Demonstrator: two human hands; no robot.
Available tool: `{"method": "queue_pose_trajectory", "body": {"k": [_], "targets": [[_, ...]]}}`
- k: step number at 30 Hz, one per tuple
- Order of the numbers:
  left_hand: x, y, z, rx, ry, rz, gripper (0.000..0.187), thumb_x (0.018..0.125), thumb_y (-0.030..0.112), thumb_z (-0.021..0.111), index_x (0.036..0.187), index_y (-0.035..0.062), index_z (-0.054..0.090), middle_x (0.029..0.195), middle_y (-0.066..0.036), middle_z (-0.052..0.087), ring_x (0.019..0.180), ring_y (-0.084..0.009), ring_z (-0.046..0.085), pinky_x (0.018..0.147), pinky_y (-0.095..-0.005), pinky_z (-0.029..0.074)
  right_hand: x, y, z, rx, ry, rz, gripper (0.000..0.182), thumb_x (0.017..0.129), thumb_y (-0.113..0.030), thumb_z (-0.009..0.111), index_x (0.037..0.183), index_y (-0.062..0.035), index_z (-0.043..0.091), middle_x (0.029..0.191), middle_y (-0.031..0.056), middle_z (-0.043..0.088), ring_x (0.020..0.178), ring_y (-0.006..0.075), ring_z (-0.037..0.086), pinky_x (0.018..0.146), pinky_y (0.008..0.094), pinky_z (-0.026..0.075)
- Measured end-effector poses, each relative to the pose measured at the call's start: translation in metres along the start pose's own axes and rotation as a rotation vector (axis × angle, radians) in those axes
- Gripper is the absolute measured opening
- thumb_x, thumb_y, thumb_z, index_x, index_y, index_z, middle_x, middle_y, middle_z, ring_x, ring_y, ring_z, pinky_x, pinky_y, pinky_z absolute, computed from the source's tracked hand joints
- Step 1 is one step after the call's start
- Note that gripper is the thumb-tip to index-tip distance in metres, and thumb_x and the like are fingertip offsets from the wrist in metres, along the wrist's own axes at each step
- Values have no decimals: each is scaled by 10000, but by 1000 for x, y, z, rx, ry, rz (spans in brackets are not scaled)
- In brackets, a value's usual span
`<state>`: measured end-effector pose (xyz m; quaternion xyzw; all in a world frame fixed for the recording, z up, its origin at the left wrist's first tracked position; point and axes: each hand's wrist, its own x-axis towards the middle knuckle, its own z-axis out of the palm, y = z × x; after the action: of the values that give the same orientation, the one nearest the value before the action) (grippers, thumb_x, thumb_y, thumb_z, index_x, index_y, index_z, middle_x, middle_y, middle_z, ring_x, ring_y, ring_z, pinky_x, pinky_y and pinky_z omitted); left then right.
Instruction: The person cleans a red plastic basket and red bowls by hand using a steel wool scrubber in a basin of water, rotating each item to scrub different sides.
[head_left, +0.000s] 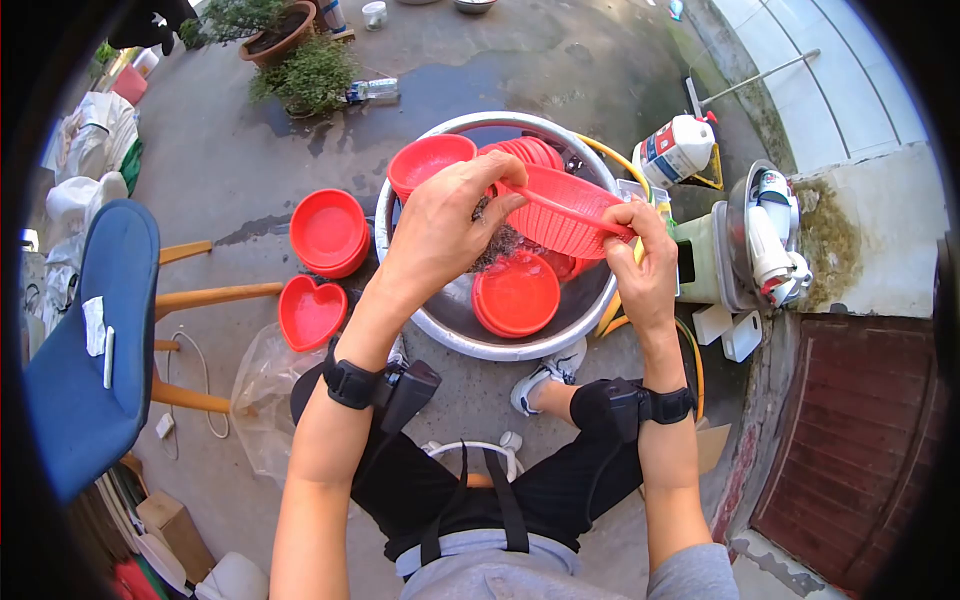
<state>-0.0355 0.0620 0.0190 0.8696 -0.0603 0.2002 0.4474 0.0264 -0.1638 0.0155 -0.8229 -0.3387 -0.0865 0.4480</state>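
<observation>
Pinching the rim of a red perforated plastic basket in the right hand, above the metal washbasin. Clasping a dark wire scourer in the left hand, at the basket's opposite edge. Holding both over round red bowls inside the washbasin. Seated before the washbasin, with a stack of red dishes and a heart-shaped red bowl left of it, on concrete ground.

a red mesh basket tilts above the basin, a grey scouring pad beside the basket.
</observation>
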Motion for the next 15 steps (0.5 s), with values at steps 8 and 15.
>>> {"method": "queue_pose_trajectory", "body": {"k": [8,15], "targets": [[-2,9,3,65,-20,-16,133,871,125,658,966,37,627,899,-109,629,809,-289,633,712,-359,497,9,-14,-1,-27,-33,-65,273,715,-73,665,985,-49,637,909,107,625,914,282,594,917,414,415],[-2,11,5,122,8,79,117,860,128,664,938,47,634,871,-102,618,768,-305,623,665,-377,489,8,-13,2,-29,-99,-52,254,760,-114,746,980,-28,651,906,89,632,915,248,604,1049,425,357]]}}
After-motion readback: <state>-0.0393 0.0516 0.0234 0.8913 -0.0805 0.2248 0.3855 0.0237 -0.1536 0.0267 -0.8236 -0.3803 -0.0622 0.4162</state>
